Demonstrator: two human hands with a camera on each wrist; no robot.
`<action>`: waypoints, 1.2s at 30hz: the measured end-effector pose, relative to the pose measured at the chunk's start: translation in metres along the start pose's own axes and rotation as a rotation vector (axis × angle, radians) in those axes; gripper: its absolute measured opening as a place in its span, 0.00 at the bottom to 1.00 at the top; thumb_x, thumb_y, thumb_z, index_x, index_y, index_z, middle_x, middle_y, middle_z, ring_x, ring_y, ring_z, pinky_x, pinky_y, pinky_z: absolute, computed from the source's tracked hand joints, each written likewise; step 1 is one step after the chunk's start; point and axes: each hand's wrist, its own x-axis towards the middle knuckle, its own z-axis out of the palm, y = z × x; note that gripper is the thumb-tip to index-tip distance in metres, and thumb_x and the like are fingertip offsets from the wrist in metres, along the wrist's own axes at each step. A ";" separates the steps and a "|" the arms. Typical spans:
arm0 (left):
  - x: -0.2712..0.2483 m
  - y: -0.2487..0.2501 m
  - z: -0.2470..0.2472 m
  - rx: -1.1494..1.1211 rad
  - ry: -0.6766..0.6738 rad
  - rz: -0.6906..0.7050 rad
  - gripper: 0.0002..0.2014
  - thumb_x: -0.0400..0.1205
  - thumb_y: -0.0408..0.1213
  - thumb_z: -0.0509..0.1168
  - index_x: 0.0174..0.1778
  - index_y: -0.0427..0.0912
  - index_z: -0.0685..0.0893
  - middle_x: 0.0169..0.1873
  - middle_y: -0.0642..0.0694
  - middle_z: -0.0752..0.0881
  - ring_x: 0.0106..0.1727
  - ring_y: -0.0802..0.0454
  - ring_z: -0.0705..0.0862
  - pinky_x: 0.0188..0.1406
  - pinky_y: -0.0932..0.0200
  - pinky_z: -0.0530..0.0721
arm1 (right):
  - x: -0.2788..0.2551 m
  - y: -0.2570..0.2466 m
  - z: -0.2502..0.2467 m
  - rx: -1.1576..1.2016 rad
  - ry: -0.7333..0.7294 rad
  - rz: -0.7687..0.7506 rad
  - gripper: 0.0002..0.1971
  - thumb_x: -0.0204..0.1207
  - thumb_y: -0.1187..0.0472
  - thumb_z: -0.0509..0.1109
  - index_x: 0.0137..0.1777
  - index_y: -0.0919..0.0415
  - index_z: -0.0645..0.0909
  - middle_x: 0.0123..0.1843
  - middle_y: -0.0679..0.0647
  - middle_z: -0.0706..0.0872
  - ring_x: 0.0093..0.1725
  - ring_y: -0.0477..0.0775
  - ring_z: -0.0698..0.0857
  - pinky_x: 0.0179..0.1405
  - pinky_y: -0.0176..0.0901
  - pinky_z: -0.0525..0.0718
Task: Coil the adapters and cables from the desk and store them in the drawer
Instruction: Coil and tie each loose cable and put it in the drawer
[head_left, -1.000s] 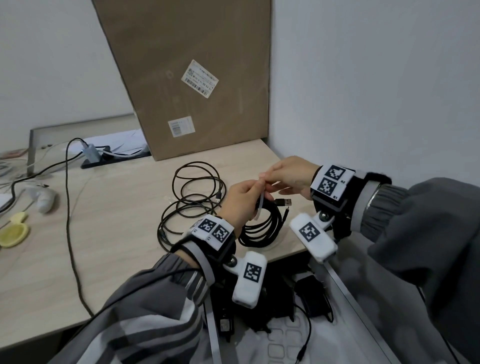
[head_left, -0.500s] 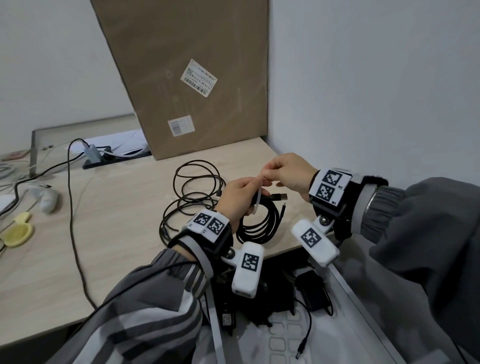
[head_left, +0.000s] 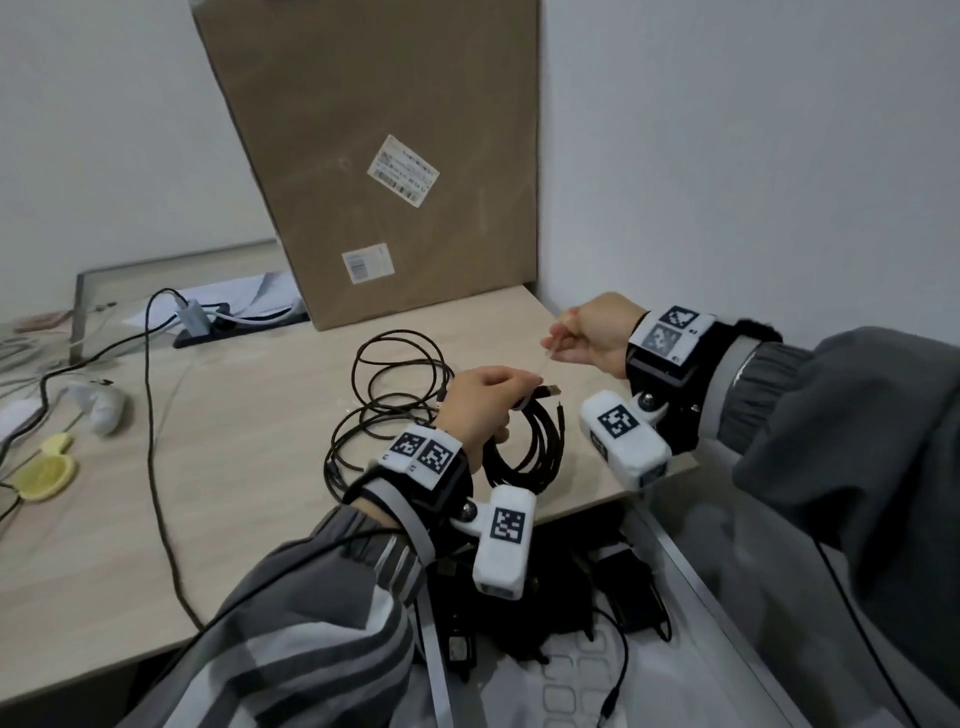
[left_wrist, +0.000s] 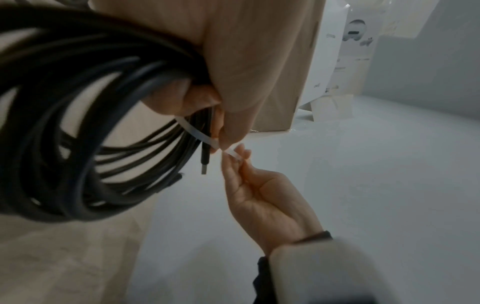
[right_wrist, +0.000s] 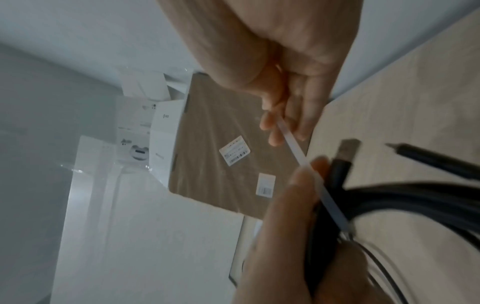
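My left hand grips a coiled black cable just above the desk's front right corner, its USB plug sticking out past the fingers. A thin white tie wraps the coil, and my right hand pinches its free end and holds it taut up and to the right. The tie runs straight from the right fingertips down to the coil. A second, loose black cable lies uncoiled on the desk behind my left hand. The open drawer below the desk edge holds black adapters.
A large cardboard box leans against the wall at the back. A black lead runs across the desk from a hub at the back left. A white controller and a yellow object lie at the left.
My right hand has pulled away from the left, up and to the right, drawing the white tie out taut. The left hand still grips the coil.
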 end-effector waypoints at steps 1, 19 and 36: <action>0.001 0.001 0.000 0.022 0.014 0.010 0.08 0.79 0.38 0.70 0.45 0.36 0.90 0.28 0.49 0.77 0.19 0.58 0.64 0.17 0.66 0.62 | 0.002 -0.002 -0.001 0.007 0.020 0.002 0.15 0.82 0.76 0.51 0.35 0.68 0.71 0.34 0.60 0.77 0.35 0.53 0.82 0.45 0.48 0.84; -0.001 -0.012 0.000 0.264 -0.056 0.075 0.15 0.81 0.42 0.67 0.30 0.41 0.75 0.28 0.44 0.74 0.21 0.53 0.65 0.19 0.62 0.64 | 0.001 -0.016 -0.003 0.103 0.087 0.102 0.16 0.84 0.76 0.49 0.35 0.67 0.69 0.30 0.59 0.70 0.28 0.52 0.71 0.53 0.49 0.82; -0.013 -0.024 -0.009 0.242 0.007 0.098 0.12 0.83 0.42 0.65 0.35 0.42 0.78 0.30 0.48 0.80 0.26 0.56 0.79 0.26 0.61 0.72 | -0.029 0.011 -0.014 -0.110 -0.084 -0.116 0.14 0.86 0.58 0.57 0.65 0.66 0.71 0.51 0.59 0.84 0.52 0.53 0.85 0.61 0.49 0.83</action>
